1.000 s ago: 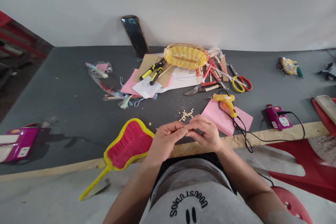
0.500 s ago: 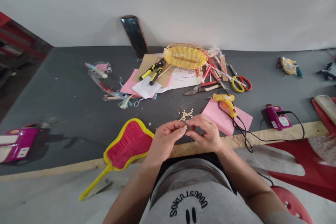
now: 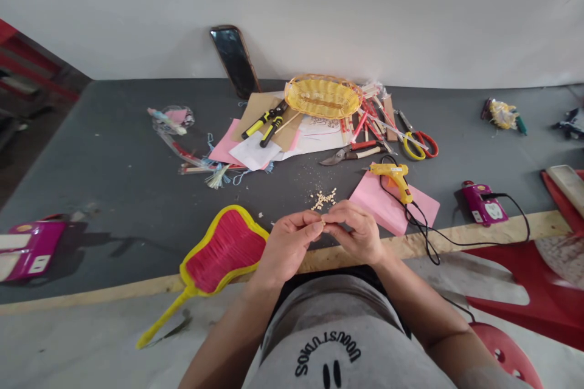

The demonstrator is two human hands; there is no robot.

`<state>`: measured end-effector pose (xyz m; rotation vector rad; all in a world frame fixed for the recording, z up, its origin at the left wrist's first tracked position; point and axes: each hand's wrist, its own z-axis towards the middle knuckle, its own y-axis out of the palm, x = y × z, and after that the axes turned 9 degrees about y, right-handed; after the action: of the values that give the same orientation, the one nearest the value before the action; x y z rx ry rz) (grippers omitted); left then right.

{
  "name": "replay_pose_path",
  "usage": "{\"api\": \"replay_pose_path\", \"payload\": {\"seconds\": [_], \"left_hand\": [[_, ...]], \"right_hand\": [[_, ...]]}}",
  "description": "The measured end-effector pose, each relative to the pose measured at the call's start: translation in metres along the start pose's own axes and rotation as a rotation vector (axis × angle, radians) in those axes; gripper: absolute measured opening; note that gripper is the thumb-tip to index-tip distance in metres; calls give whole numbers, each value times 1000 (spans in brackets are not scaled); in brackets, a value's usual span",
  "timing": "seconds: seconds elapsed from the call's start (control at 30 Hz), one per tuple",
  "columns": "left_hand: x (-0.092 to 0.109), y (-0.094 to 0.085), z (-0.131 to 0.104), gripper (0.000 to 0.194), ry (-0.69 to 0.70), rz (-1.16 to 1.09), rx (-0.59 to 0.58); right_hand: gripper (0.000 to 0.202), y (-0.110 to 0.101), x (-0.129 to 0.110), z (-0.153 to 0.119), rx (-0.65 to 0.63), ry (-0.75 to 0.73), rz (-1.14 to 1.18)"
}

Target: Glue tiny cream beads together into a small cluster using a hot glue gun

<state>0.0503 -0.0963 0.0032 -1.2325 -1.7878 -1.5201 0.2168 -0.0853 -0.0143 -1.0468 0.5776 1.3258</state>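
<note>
Both hands meet at the fingertips above the table's near edge. My left hand (image 3: 292, 240) pinches a tiny pale piece (image 3: 323, 222) between thumb and forefinger. The fingertips of my right hand (image 3: 356, 232) are pressed together at the same piece, its far side hidden by the fingers. Just beyond them lies a small heap of pale bits (image 3: 323, 198) on the grey tabletop. Left of my left hand rests a yellow-rimmed red fan (image 3: 225, 249), its handle sticking out over the edge.
A yellow glue gun (image 3: 392, 173) with a black cord lies on pink paper (image 3: 374, 203) at right. Farther back are a woven basket (image 3: 322, 97), pruning shears (image 3: 353, 153), scissors (image 3: 420, 144) and yellow-black pliers (image 3: 266, 123). A phone (image 3: 235, 61) leans on the wall.
My right hand has shifted slightly left, and its parted fingertips have closed in on the piece at my left fingertips.
</note>
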Motion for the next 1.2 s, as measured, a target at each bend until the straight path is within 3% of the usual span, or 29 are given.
{"api": "replay_pose_path", "payload": {"seconds": [0.27,0.57,0.7,0.8,0.97,1.1,1.2], "left_hand": [[-1,-1,1,26,6,-60,10],[-3,-4,-2,22,50,78,-22],[-2,-6,-2,28,36,116,42],[2,-14,-1,29,66,172,100],[12,-36,2,26,205,556,154],[13,-47,9,22,327,980,62],[7,-49,19,18,405,1228,-25]], "right_hand": [[23,0,1,-4,-28,265,214],[14,3,-2,-1,20,253,211],[26,0,-5,-2,24,353,190],[34,-5,-2,-5,99,409,205],[45,-31,13,-13,233,455,156],[51,-55,17,-17,257,555,60],[40,-62,16,-18,239,628,13]]}}
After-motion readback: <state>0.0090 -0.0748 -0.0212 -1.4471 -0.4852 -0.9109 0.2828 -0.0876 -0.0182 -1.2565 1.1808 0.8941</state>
